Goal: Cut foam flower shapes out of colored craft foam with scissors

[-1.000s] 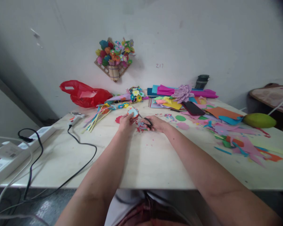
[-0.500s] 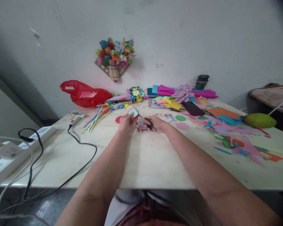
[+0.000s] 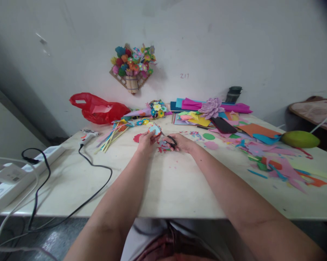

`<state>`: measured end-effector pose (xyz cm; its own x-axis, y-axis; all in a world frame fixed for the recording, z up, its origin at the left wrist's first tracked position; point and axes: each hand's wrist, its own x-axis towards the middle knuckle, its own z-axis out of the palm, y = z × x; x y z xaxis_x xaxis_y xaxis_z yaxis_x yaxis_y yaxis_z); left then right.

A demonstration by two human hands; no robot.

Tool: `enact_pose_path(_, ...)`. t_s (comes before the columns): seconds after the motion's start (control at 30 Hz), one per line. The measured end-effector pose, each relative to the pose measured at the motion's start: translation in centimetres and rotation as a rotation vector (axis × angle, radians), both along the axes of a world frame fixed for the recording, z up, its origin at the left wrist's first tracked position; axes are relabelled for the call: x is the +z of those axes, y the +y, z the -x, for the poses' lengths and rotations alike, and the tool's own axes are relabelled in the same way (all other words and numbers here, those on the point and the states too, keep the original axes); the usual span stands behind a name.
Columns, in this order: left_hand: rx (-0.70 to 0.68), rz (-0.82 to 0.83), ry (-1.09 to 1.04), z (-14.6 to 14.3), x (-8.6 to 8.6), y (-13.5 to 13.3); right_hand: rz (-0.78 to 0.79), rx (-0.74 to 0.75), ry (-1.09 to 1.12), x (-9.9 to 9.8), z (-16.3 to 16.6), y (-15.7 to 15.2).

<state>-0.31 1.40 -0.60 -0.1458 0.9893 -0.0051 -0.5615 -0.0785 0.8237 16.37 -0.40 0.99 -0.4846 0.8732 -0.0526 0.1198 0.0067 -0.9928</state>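
My left hand (image 3: 145, 140) pinches a small round light-blue paper piece (image 3: 154, 129) above the table (image 3: 163, 181). My right hand (image 3: 181, 142) grips black-handled scissors (image 3: 168, 139), whose blades reach up into the paper piece. Red and pink paper scraps (image 3: 163, 148) lie on the table just under both hands. A red cut-out (image 3: 137, 137) rests beside my left hand.
A glue gun (image 3: 87, 136) with black cable (image 3: 95, 168) and a white power strip (image 3: 22, 170) sit left. Red plastic bag (image 3: 99, 108), coloured sticks (image 3: 111, 136), paper flowers (image 3: 156, 108), stacked coloured paper (image 3: 206, 108), a black phone (image 3: 223, 125) and a green oval object (image 3: 300, 139) lie behind and right.
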Motion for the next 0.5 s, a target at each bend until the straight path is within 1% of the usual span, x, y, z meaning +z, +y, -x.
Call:
enact_pose_path(0.13, -0.013, -0.02, 0.0, 0.03, -0.03, 0.0, 0.008, -0.001, 0.018, 0.08, 0.03, -0.03)
enact_pose_path(0.5, -0.008, -0.003, -0.023, -0.03, 0.18, -0.12, 0.009, 0.008, 0.03, -0.02, 0.02, 0.08)
